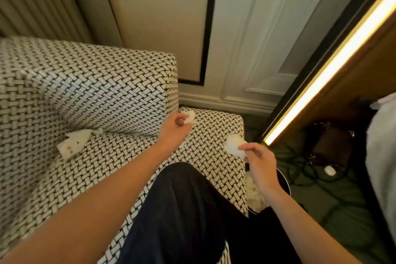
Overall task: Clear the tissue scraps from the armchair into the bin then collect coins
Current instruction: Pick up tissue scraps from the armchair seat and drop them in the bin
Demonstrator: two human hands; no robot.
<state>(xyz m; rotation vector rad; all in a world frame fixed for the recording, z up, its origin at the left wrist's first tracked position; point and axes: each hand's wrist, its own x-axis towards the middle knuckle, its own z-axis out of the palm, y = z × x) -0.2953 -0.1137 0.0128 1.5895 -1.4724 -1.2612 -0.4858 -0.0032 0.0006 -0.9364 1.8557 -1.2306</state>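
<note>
My left hand (174,128) pinches a small white tissue scrap (190,117) at the back right corner of the woven black-and-white armchair (85,96), where seat meets armrest. My right hand (258,161) holds a crumpled white tissue scrap (233,146) past the armrest's outer edge, above the dark round bin (285,180) on the floor. White tissue (255,195) lies inside the bin. A larger patterned tissue (74,142) lies on the seat by the backrest. No coins show.
My dark-trousered knee (188,206) rests on the seat. A lit strip (332,62) edges a wooden unit on the right. A brown bag (331,146), dark cables and a small white object (329,170) lie on the green carpet. A wall with skirting stands behind the armchair.
</note>
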